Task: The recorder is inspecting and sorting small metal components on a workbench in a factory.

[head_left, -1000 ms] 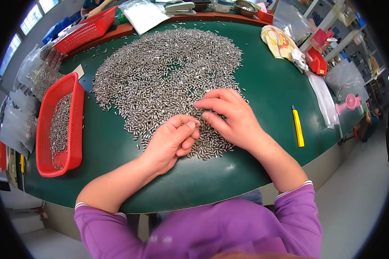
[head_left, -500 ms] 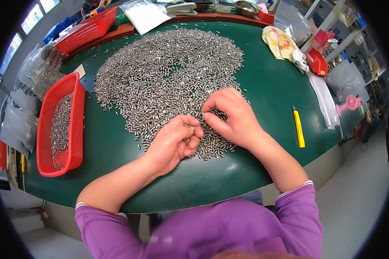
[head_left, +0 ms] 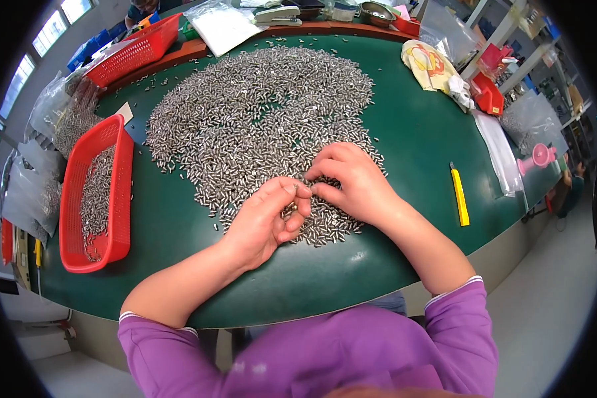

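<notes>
A wide heap of small silver metal pins (head_left: pixel 259 113) covers the middle of the green table (head_left: pixel 404 126). My left hand (head_left: pixel 265 219) rests at the heap's near edge, palm turned up and fingers curled over a few pins. My right hand (head_left: pixel 351 182) lies on the pile just to its right. Its fingertips meet the left hand's fingertips and pinch a small pin between them. Both forearms come from purple sleeves at the bottom.
A red basket (head_left: pixel 96 196) with pins in it stands at the left. A second red basket (head_left: pixel 136 50) is at the back left. A yellow utility knife (head_left: pixel 459 196) lies to the right. Clear plastic bags (head_left: pixel 504 152) and clutter line the right and far edges.
My right hand has slid left across the pile toward my left hand, and the fingertips of both now touch. My left hand has stayed in place.
</notes>
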The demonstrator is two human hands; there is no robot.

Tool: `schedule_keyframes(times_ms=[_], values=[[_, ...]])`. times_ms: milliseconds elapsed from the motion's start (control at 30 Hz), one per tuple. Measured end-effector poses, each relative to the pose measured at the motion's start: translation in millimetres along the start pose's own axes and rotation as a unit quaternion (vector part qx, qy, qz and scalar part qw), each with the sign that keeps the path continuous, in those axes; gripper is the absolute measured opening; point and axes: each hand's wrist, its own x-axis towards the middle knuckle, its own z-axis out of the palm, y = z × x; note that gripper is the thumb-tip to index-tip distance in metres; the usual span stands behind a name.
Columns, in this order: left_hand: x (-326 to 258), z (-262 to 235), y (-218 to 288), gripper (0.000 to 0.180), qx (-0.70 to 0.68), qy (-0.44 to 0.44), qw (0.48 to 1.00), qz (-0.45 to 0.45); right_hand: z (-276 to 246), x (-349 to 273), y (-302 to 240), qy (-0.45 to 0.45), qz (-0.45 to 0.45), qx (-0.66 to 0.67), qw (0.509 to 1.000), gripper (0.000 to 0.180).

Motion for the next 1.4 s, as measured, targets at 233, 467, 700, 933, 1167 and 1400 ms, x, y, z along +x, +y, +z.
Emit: schedule_keyframes(times_ms=[233, 467, 700, 933, 1167, 1400], values=[[-0.1, -5.3, 0.4, 0.021, 0.003, -0.012, 1.0, -0.001, 4.8, 2.0, -7.0, 0.007, 0.003, -0.03, 1.0, 0.011], [0.5, -6.8, 0.1, 0.02, -0.011, -0.027, 1.0, 0.001, 2.8, 2.6, -6.1, -0.018, -0.002, 0.022, 1.0, 0.012], [-0.5, -2.1, 0.9, 0.019, -0.01, -0.007, 1.0, -0.002, 3.1, 4.1, -12.6, -0.002, -0.005, -0.01, 1.0, 0.012], [1.5, -4.7, -1.5, 0.013, -0.025, -0.012, 1.0, -0.004, -6.7, 4.1, -16.5, 0.096, 0.056, 0.083, 0.99, 0.011], [-0.3, -7.2, -3.2, 0.018, 0.063, -0.014, 0.998, 0.001, -16.2, 8.9, -24.5, 0.11, -0.027, 0.111, 0.987, 0.018], [1.6, -6.8, -1.4, 0.04, -0.054, -0.059, 0.997, 0.015, -19.9, 7.5, -28.3, 0.125, -0.053, 0.064, 0.989, 0.016]])
